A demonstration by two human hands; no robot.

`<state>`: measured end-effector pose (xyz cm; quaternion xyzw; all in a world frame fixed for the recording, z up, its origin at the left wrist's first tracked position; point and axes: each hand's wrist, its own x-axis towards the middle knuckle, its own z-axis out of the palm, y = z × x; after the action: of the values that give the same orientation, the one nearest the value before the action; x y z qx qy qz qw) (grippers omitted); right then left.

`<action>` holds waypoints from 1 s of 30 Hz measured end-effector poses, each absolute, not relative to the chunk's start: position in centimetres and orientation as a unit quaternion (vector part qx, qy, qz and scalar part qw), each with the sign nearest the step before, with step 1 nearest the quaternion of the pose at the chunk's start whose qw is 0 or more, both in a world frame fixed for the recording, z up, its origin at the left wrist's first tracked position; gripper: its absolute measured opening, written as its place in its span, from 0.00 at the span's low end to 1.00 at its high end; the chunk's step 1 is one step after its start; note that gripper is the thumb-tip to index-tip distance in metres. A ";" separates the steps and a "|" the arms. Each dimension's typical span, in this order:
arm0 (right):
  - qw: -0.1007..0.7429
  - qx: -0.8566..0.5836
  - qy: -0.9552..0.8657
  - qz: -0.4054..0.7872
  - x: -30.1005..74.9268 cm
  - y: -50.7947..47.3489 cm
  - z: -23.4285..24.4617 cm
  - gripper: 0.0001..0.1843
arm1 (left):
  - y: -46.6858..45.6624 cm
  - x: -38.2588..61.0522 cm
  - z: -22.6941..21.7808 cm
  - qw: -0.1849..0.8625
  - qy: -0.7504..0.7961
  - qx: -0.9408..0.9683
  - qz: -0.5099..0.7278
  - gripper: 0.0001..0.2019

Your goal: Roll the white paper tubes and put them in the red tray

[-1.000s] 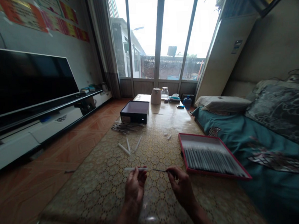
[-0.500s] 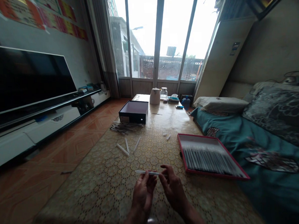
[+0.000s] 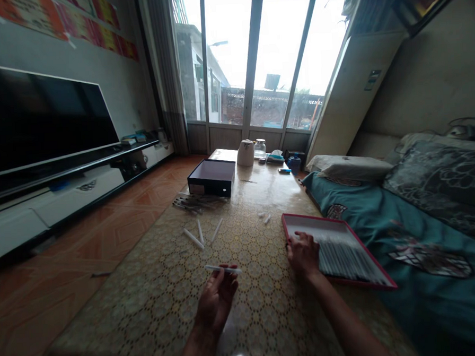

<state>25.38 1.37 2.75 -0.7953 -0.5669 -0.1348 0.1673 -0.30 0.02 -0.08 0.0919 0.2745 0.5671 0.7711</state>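
A slim white pen-like tube (image 3: pixel 233 270) lies crosswise in my left hand (image 3: pixel 218 291), pinched between thumb and fingers above the table. My right hand (image 3: pixel 304 253) is over the left end of a shallow red-rimmed tray (image 3: pixel 345 226), its fingers bent downward and somewhat apart. Nothing is visibly held in it, though the fingertips are partly hidden. Beside and under that hand, a row of slim pens (image 3: pixel 347 260) fills the lower part of the tray. Loose white tubes (image 3: pixel 193 239) lie on the patterned table ahead of my left hand.
A dark open box (image 3: pixel 210 186) stands farther back on the left, with a pile of slim dark and clear pieces (image 3: pixel 197 202) before it. Small white pieces (image 3: pixel 267 218) lie mid-table. A kettle (image 3: pixel 246 153) and glass jar (image 3: pixel 260 147) stand at the far end. A sofa (image 3: pixel 362 214) borders the right.
My right hand has moved away from the white tube, rightward to the tray. My left hand keeps the tube and has shifted slightly left.
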 end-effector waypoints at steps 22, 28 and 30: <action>0.361 -0.702 -0.609 0.079 20.8 0.9 2.6 0.14 | 0.1 -0.2 -0.5 0.774 0.276 0.113 0.558 0.05; 0.560 -0.580 -0.502 0.313 16.5 -2.8 -0.2 0.17 | -0.3 0.1 0.0 0.764 0.287 0.148 0.558 0.04; 0.574 -0.580 -0.494 0.300 15.9 -3.6 -0.6 0.16 | -0.4 0.1 0.1 0.764 0.285 0.155 0.558 0.03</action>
<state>15.88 -3.57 -0.58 -0.5799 -0.4940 0.3005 0.5739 0.14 -0.36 0.07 0.1553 0.2848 0.5583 0.7636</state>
